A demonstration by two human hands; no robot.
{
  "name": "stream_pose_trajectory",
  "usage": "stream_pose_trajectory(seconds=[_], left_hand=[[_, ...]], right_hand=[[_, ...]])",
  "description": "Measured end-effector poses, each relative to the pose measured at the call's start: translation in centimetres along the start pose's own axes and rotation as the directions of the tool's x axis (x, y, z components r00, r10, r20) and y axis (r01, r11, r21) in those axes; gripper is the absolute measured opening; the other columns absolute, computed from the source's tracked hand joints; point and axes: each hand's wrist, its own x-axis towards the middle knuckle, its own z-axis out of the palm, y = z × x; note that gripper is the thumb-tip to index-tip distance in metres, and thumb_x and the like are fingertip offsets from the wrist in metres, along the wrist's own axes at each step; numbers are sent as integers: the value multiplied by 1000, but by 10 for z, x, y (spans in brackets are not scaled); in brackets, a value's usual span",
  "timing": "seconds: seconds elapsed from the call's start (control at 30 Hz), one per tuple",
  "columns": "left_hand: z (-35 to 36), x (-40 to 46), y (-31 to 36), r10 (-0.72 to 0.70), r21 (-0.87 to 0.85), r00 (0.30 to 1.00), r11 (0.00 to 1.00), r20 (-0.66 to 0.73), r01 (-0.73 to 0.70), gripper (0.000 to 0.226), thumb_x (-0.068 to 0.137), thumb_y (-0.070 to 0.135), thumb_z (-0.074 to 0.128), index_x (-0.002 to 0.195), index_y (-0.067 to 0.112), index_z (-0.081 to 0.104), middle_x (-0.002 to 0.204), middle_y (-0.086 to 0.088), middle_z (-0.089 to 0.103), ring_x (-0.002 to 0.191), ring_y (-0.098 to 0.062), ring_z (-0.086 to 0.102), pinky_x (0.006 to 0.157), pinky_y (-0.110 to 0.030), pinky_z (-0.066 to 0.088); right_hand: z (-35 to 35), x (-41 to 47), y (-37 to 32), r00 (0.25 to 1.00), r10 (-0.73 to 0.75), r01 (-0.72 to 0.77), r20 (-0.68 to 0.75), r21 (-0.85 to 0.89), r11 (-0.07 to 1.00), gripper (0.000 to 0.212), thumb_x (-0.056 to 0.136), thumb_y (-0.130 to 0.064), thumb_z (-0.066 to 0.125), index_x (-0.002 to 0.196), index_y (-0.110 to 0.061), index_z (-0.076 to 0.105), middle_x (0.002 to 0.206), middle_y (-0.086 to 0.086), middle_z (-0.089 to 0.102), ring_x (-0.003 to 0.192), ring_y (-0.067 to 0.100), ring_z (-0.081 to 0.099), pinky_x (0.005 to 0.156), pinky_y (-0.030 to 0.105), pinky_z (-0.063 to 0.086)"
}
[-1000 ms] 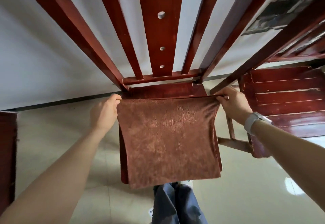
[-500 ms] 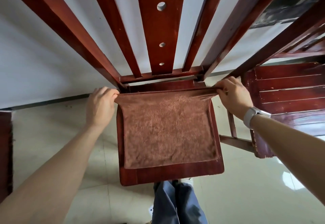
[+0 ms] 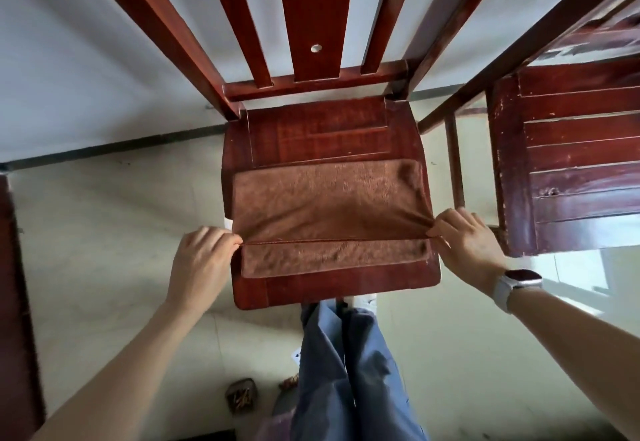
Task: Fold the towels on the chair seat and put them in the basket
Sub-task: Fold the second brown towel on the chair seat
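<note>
Nearest the camera, the person's legs in blue-grey trousers (image 3: pixel 349 371) stood on the pale tiled floor (image 3: pixel 104 233), with a small patterned object (image 3: pixel 241 397), too blurred to identify, lying on the floor just left of them. Both forearms reached forward to the front part of the red wooden chair seat (image 3: pixel 332 290). The brown towel (image 3: pixel 325 198) lay flat on that seat, its long axis running left to right across the chair, folded so that an upper layer came toward the front edge and a narrow strip of the lower layer showed in front of it. The left hand (image 3: pixel 201 260) pinched the left end of the upper layer's hemmed front edge, fingers curled around it; the right hand (image 3: pixel 465 240) pinched the right end of the same edge, where the cloth bunched into small creases. The hands were well apart, one at each side of the seat, with the edge stretched straight between them. A watch with a white band (image 3: pixel 516 285) sat on the right wrist. Beyond the towel, the rear part of the seat was bare wood, and the slatted chair back (image 3: pixel 313 18) rose behind it against a white wall (image 3: pixel 69 77). A second dark red wooden chair (image 3: pixel 571 163) stood just to the right, and a dark red wooden piece (image 3: pixel 14 302) ran along the left edge of view.
</note>
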Motion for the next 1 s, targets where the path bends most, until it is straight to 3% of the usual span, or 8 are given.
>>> stream_pose_trajectory(seconds=[0.1, 0.33, 0.4, 0.5, 0.7, 0.9, 1.0], left_hand=[[11, -21, 5, -11, 36, 1000, 999, 21, 10, 14, 80, 12, 53, 82, 12, 67, 83, -2, 67, 74, -28, 62, 67, -34, 38], [26, -39, 20, -4, 113, 998, 994, 67, -3, 8, 75, 7, 65, 78, 14, 68, 82, -1, 67, 75, -26, 63, 68, -35, 37], [30, -40, 22, -3, 132, 997, 991, 81, -8, 8, 76, 8, 63, 78, 14, 68, 83, -1, 67, 76, -25, 63, 67, -36, 39], [35, -43, 24, 0, 151, 995, 988, 100, -15, 8, 75, 8, 62, 76, 13, 68, 83, -3, 67, 75, -26, 63, 64, -37, 43], [42, -47, 25, -9, 167, 990, 986, 141, -14, 8, 73, 4, 66, 75, 11, 67, 83, -5, 67, 72, -27, 63, 60, -38, 44], [50, -51, 22, 17, 174, 988, 984, 155, -44, 9, 75, 6, 57, 73, 11, 64, 82, -4, 66, 72, -27, 62, 60, -37, 42], [57, -51, 23, 12, 187, 976, 981, 216, -54, 14, 68, 0, 70, 75, 10, 64, 82, -6, 66, 72, -28, 61, 62, -37, 43]], right_hand=[[7, -15, -3, 1000, 9, -9, -17, -16, 1000, 3, 71, 0, 65, 70, -2, 66, 74, 15, 64, 65, 36, 61, 59, 41, 51], [32, -27, 1, 998, 68, -68, -2, -74, 995, 14, 63, 3, 76, 69, -1, 65, 75, 17, 63, 68, 38, 60, 57, 42, 49], [39, -29, 6, 999, 48, -50, -25, -81, 995, 4, 72, -4, 68, 70, -2, 65, 75, 16, 62, 68, 37, 59, 57, 41, 48], [49, -33, 9, 999, 2, -6, -37, -108, 994, 22, 77, -17, 47, 68, -6, 64, 73, 13, 61, 64, 33, 58, 56, 35, 44], [54, -40, 11, 997, -65, 58, -44, -128, 990, 26, 78, -16, 42, 68, -6, 64, 72, 13, 61, 62, 33, 57, 56, 36, 45], [57, -40, 9, 998, -44, 37, -47, -149, 988, 3, 67, -1, 64, 67, -5, 64, 71, 13, 62, 61, 32, 58, 57, 37, 47], [64, -39, 10, 1000, -4, 2, -14, -192, 981, 12, 63, 6, 66, 67, -5, 64, 72, 13, 64, 63, 33, 59, 56, 40, 48]])
